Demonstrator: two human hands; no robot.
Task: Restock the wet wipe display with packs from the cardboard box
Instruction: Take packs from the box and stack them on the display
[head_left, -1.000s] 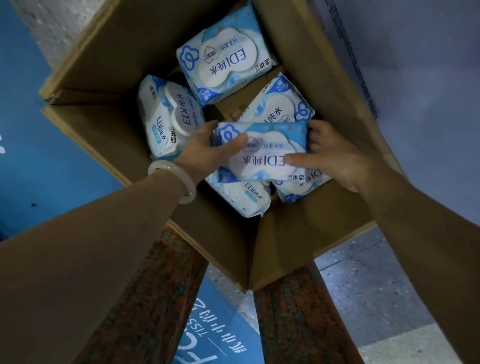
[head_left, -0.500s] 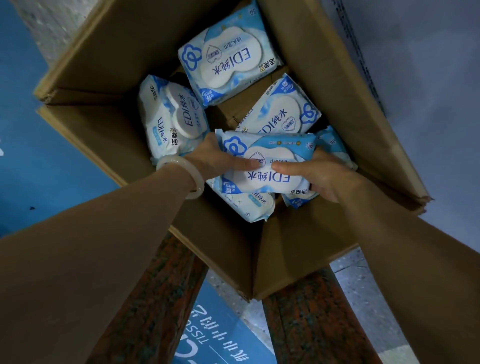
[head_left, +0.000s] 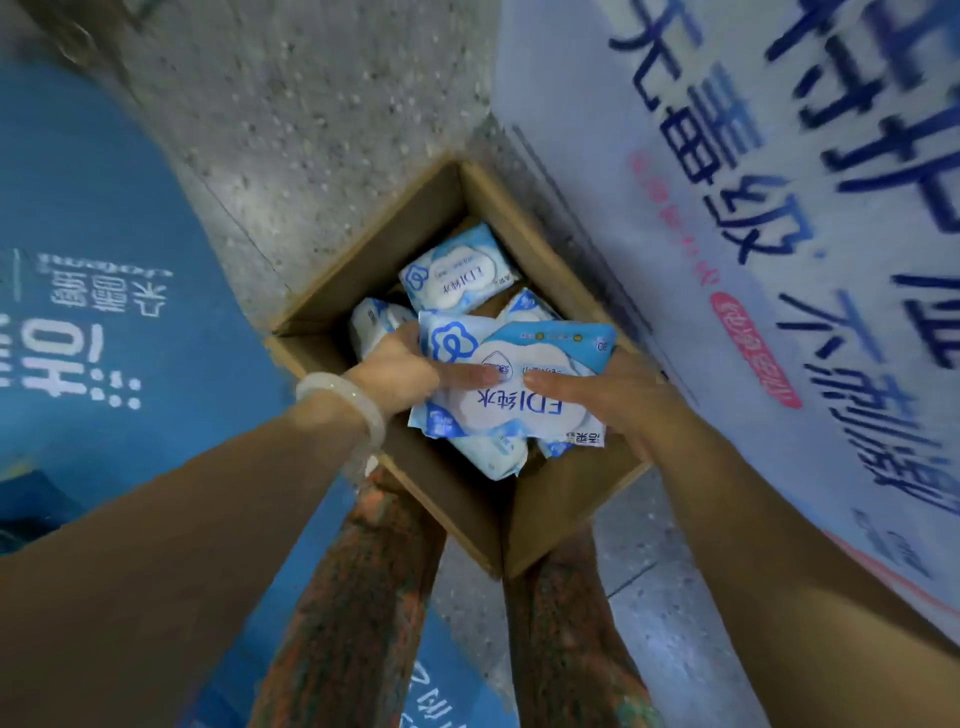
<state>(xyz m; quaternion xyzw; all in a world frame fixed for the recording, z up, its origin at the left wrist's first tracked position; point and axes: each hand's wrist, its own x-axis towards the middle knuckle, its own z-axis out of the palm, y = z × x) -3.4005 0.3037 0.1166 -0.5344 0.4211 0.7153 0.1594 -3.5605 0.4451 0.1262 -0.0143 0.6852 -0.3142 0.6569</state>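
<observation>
An open brown cardboard box (head_left: 457, 499) sits on the floor, several blue-and-white plastic wet wipe packs (head_left: 457, 275) lying loose inside. Left hand (head_left: 400, 371) and right hand (head_left: 613, 400) together clasp a stack of packs (head_left: 514, 384) just above it: the pick-up step. Next comes carrying them to the display, which I cannot see here.

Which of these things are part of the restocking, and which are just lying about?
Part of the job:
blue-and-white wet wipe pack, held in both hands
left hand
right hand
open brown cardboard box
loose packs inside

Just there:
blue floor graphic
white printed banner
</observation>
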